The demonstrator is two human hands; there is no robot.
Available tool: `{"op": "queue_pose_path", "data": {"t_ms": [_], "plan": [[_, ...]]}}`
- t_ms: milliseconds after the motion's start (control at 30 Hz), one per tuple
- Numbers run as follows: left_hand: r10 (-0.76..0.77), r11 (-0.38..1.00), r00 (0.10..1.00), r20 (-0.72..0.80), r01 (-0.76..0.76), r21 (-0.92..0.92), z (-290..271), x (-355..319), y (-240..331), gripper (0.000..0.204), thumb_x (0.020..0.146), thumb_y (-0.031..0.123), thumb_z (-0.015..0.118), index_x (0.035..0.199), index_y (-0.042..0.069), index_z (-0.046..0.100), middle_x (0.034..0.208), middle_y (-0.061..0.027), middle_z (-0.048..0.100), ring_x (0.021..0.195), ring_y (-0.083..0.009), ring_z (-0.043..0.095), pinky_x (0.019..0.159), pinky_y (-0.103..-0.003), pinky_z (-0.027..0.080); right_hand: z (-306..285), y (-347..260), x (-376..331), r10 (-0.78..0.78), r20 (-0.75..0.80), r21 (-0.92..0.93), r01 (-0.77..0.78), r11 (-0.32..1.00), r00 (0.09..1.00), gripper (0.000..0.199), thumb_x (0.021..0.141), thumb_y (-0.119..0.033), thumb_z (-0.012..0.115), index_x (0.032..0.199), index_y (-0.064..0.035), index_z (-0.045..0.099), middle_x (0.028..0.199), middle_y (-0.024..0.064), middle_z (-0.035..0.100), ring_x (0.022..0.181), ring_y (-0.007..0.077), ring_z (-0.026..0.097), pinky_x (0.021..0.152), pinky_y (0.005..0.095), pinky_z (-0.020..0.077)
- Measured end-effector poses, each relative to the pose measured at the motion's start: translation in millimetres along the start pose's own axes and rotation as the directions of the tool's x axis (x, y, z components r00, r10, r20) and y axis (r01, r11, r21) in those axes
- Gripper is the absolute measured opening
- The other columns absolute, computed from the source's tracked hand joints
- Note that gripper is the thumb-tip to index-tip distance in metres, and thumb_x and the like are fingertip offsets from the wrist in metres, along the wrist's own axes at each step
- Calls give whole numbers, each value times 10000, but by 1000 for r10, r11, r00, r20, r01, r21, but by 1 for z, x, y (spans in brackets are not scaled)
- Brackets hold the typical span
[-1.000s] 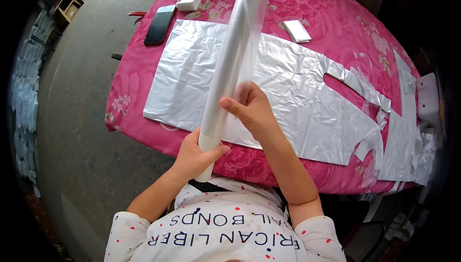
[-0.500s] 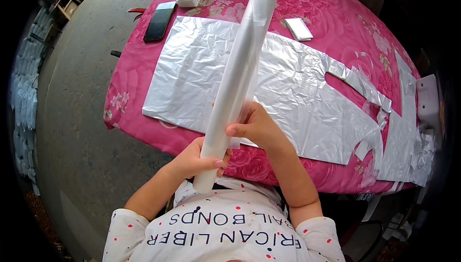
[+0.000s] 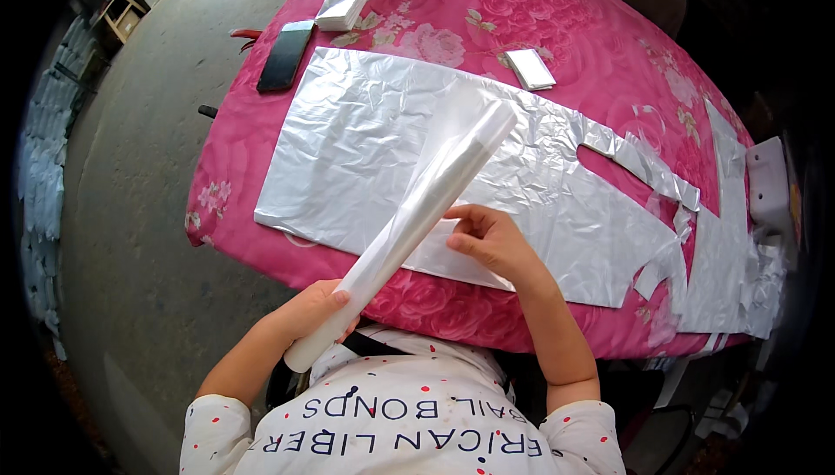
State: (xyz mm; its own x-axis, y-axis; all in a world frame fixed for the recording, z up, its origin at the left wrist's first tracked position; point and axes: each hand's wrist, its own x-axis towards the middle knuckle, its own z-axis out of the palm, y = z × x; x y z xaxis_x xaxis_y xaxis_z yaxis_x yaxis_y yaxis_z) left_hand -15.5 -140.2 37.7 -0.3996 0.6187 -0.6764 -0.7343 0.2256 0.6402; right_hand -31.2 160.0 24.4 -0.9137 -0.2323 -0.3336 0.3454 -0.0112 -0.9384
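A roll of translucent white plastic film point(image 3: 409, 214) slants up and away from my lap over the table. My left hand point(image 3: 317, 310) is wrapped round its near end. Close to the right side of the roll is my right hand point(image 3: 491, 244), its thumb and forefinger apart and the other fingers curled. Whether the forefinger touches the film is hard to tell. Beneath the roll lies a flat stack of silvery-white plastic bags point(image 3: 348, 153), with a handle cut-out at the right end.
A pink flowered cloth point(image 3: 217, 144) covers the table. A black phone point(image 3: 285, 57), stacked white packets point(image 3: 342, 7) and a smaller white packet point(image 3: 531, 70) lie toward the far side. More silvery plastic point(image 3: 718, 275) and a white plastic container point(image 3: 769, 181) are at the right edge.
The roll's far end has come down and nearer, tilting more to the right. My left hand has shifted left with the near end. My right hand has come off the roll, moving right.
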Motion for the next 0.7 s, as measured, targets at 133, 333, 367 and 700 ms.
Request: {"op": "queue_pose_path", "data": {"t_ms": [133,333,367,700], "plan": [[-86,996,994,64,86,-1,-9,-8,-13,328,910,316,486,1060,24,508,767,-66,546,656,-137,538,575,-295,476,-67,-15,20,-23,-158,106,40,994,987,398,835,-274,654,1118,-5,579,914,27,613,849,89,526,764,241,415],[-35,976,999,8,32,214,-1,-6,-36,546,813,463,611,1097,6,520,730,-57,548,624,-127,529,556,-270,461,-74,-53,48,-8,241,-68,26,997,970,488,783,-222,685,1202,-19,538,1003,55,622,942,117,549,897,276,387],[-44,979,999,3,42,198,1,-5,-37,533,801,436,636,1091,2,527,743,-51,552,643,-121,531,573,-266,463,-76,-57,53,45,301,-137,-4,991,952,509,736,-135,692,1207,-24,535,966,51,637,949,114,562,903,276,388],[-170,985,978,122,170,8,-6,-2,-35,561,719,375,710,1093,5,517,712,-55,547,565,-123,535,534,-267,455,-87,-56,28,-37,90,-459,75,886,995,471,684,11,643,1149,-30,582,814,47,686,843,105,609,868,276,425]]}}
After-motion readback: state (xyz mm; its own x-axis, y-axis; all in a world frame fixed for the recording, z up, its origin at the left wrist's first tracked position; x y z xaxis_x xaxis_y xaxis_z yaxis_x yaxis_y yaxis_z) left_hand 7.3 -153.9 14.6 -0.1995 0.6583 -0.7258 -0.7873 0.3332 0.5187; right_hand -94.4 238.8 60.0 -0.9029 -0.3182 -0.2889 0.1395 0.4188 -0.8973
